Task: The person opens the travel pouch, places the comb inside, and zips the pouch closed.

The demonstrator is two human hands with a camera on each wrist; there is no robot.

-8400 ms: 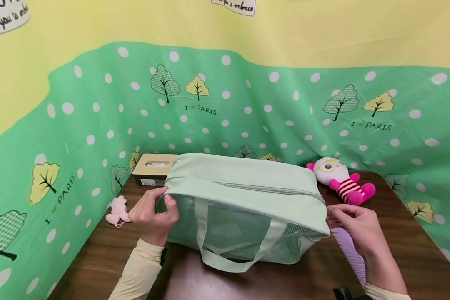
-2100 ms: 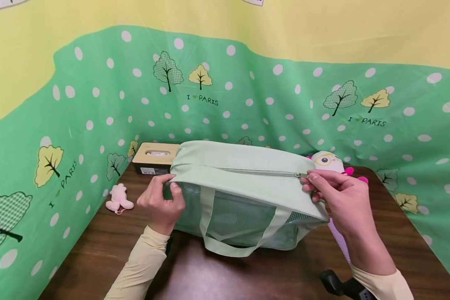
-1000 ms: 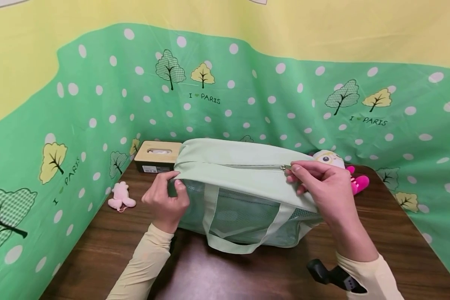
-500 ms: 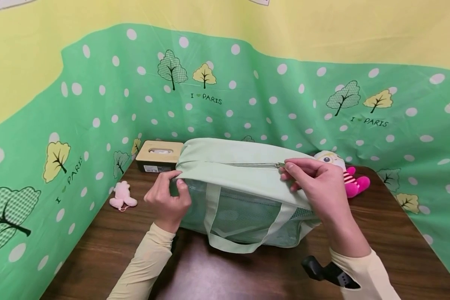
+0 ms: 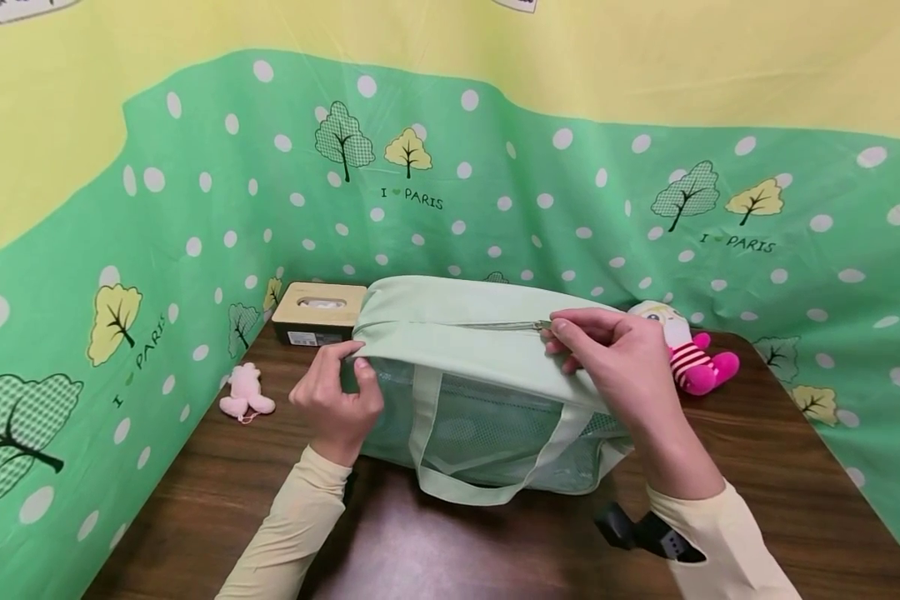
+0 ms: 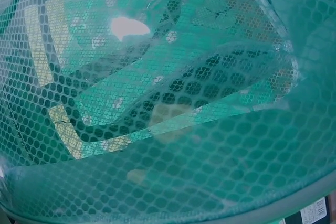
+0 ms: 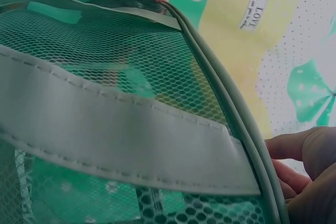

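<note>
A pale green mesh-sided bag (image 5: 465,350) stands on the brown table, its strap handle (image 5: 457,492) drooping over the near side. My left hand (image 5: 337,408) pinches the bag's upper left corner between thumb and forefinger. Along the top runs a zipper (image 5: 495,326). The thumb and forefinger of my right hand (image 5: 622,350) pinch the zipper pull (image 5: 544,325), right of the bag's middle. In the right wrist view, right-hand fingers (image 7: 299,150) lie behind the bag's piped top edge (image 7: 220,93). Bag mesh (image 6: 157,93) fills the left wrist view, with the left fingers hidden.
Behind the bag's left end sits a wood-topped tissue box (image 5: 318,312). A small pink plush (image 5: 246,392) lies at the left table edge. A pink-and-white plush doll (image 5: 693,358) lies behind the right hand. Patterned green and yellow cloth (image 5: 450,208) hangs around the table.
My right hand has gone from the bag's right end up to the zipper pull, then drawn it leftward along the top. The left hand keeps its pinch on the corner.
</note>
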